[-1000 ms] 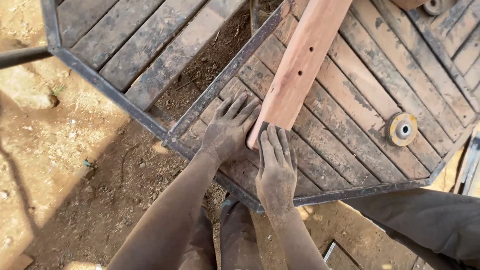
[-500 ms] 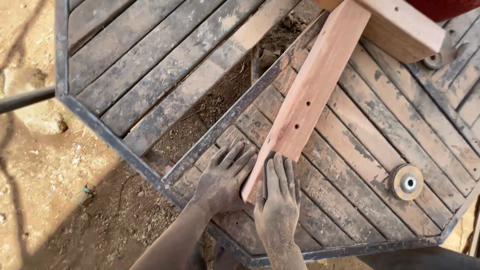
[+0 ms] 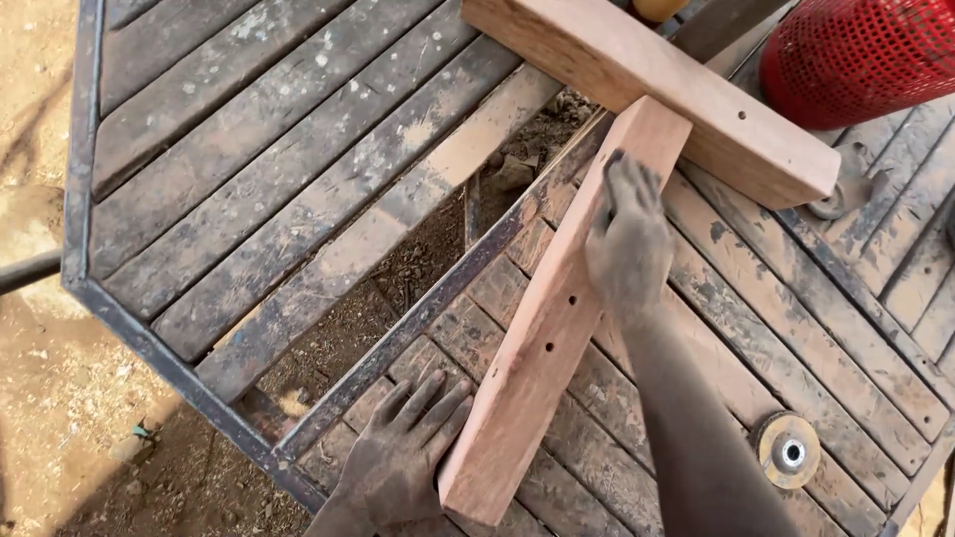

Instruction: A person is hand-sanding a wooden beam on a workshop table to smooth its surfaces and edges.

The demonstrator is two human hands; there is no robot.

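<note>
A long reddish wooden board (image 3: pixel 542 343) with small drilled holes lies slanted across a slatted metal-framed table (image 3: pixel 298 169). Its far end meets a second, thicker wooden piece (image 3: pixel 657 94) laid crosswise. My left hand (image 3: pixel 403 462) lies flat with fingers spread on the table slats, touching the near end of the board on its left side. My right hand (image 3: pixel 627 239) rests palm down on the board's upper part, close to the joint with the cross piece. Both hands are dusty.
A red perforated metal cylinder (image 3: pixel 856 55) stands at the top right. A round sanding disc (image 3: pixel 788 450) lies on the slats at the right. A gap (image 3: pixel 418 268) between the table halves shows dirt below. Sandy ground (image 3: pixel 40 398) lies to the left.
My right hand has moved from the near end of the board up to its far part. The view has shifted forward, showing the cross piece and red cylinder. The left hand stays by the near end.
</note>
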